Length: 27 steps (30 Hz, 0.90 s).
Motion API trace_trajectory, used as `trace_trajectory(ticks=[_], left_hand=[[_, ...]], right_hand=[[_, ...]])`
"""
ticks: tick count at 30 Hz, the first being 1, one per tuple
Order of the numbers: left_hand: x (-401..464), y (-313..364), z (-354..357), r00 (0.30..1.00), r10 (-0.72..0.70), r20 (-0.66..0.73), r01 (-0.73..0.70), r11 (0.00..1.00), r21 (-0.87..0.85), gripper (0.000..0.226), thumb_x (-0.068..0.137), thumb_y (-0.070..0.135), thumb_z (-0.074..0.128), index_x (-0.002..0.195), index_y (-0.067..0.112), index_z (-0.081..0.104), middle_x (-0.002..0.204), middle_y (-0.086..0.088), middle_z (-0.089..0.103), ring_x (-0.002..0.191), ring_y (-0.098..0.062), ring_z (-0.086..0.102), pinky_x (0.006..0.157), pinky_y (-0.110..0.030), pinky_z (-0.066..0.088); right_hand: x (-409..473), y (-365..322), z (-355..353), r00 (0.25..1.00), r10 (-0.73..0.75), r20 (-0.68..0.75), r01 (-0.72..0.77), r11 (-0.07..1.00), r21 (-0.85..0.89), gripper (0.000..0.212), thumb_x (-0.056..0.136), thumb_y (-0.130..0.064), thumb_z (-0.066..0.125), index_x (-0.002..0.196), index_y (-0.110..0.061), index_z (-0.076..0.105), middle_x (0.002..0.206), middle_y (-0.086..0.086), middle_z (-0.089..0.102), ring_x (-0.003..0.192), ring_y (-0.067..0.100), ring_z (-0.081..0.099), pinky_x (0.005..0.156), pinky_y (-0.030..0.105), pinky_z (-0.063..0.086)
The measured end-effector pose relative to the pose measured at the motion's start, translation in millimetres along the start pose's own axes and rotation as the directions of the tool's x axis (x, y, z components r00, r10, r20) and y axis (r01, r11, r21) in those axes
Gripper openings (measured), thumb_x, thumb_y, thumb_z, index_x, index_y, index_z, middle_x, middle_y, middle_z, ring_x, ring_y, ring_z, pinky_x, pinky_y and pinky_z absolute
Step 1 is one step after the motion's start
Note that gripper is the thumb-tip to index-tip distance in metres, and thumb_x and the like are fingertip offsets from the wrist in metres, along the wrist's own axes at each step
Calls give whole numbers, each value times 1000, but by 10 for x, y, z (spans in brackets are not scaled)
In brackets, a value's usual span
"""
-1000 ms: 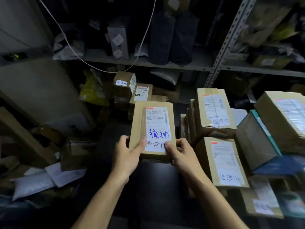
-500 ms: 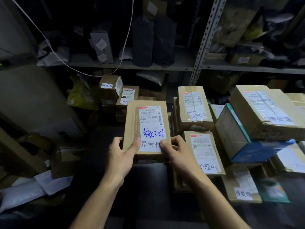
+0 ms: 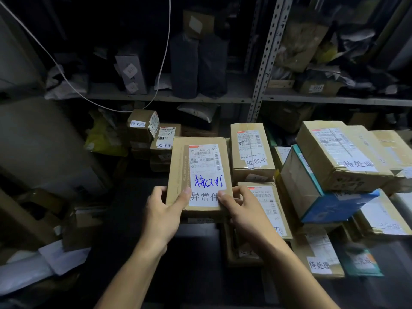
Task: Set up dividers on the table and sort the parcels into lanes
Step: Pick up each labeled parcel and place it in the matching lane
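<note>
A flat brown parcel (image 3: pixel 178 175) with a white label and blue handwriting is held above the dark table (image 3: pixel 196 253), label up. My left hand (image 3: pixel 163 210) grips its near left corner and my right hand (image 3: pixel 242 210) its near right corner, thumbs on top. Just right of it stand two labelled brown parcels, one behind (image 3: pixel 252 150) and one nearer (image 3: pixel 269 206) partly under my right hand. Further right a blue-sided box (image 3: pixel 312 192) carries a large brown parcel (image 3: pixel 341 155). No dividers are visible.
Small stacked parcels (image 3: pixel 142 126) sit at the table's back left. More labelled parcels (image 3: pixel 321 257) lie low on the right. A metal shelf (image 3: pixel 169 99) with dark bags runs behind. Cardboard and white mailers (image 3: pixel 55 257) crowd the left floor area.
The view has swung to the right, bringing more of the right-hand parcel stack into sight. Both hands keep the same grip on the labelled parcel, which stays centred before me.
</note>
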<state>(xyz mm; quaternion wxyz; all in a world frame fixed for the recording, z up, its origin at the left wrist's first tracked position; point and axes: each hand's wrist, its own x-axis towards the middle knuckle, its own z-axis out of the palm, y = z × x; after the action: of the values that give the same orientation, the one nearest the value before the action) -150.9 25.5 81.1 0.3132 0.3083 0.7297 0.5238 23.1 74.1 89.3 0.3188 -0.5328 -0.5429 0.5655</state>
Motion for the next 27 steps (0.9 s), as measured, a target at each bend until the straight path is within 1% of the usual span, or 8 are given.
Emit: trace_trajectory(ticks=[3,6,8,10,14,18,24,27], left_hand=[[-19,55,29,1000,8,3,-8,1000,-8,34,74,47,78,92,24,61,97,0,72,90,-14,69,84,-41,57],[-35,126,69,1000,15,3,-15,1000,-25,33,75,48,78,91,25,61,96,3,73,89,-13,70,82,-40,57],[-43,193,105,1000,29,10,-29,999,-40,32,75,47,78,90,25,60,93,5,73,87,-11,71,79,-37,58],[-45,269,149,999,43,22,-42,998,-48,32,75,47,78,90,26,60,92,6,74,86,-10,71,79,-36,58],[-44,426,245,996,78,31,-75,995,-71,31,76,44,79,90,23,60,90,6,74,85,-10,71,78,-35,57],[-57,581,353,992,109,61,-103,990,-95,32,77,44,78,91,25,57,95,6,72,87,-9,70,79,-33,57],[-78,797,552,984,148,98,-134,982,-134,29,78,42,78,90,27,55,96,6,71,87,-8,70,77,-29,56],[-80,936,695,978,179,106,-164,977,-136,30,78,41,78,89,26,55,96,4,71,86,-8,69,76,-28,54]], right_hand=[[-7,-25,-46,1000,-5,-17,5,1000,-4,28,89,-50,64,100,-24,57,92,-8,76,79,3,72,61,25,52],[-25,-84,-81,998,-34,-48,32,999,-25,40,78,-64,61,97,-29,56,93,-7,75,80,6,72,58,28,56],[-31,-137,-118,995,-58,-79,57,998,-26,43,76,-68,63,95,-30,56,93,-7,74,78,2,70,52,24,54],[-22,-186,-168,991,-88,-105,84,995,-45,39,81,-63,66,96,-29,55,93,-8,72,74,-6,67,47,15,48],[17,-296,-307,985,-120,-121,112,991,-70,31,86,-54,66,100,-28,55,96,-13,71,79,-14,64,56,9,47],[21,-420,-483,979,-149,-137,133,984,-122,30,87,-57,62,98,-30,55,93,-19,68,79,-22,58,53,1,42],[10,-557,-730,968,-185,-168,154,971,-182,27,90,-57,60,95,-31,53,95,-16,67,77,-18,60,51,4,43],[9,-660,-891,955,-204,-214,154,961,-229,31,88,-60,59,93,-29,54,93,-15,68,78,-9,64,61,18,46]])
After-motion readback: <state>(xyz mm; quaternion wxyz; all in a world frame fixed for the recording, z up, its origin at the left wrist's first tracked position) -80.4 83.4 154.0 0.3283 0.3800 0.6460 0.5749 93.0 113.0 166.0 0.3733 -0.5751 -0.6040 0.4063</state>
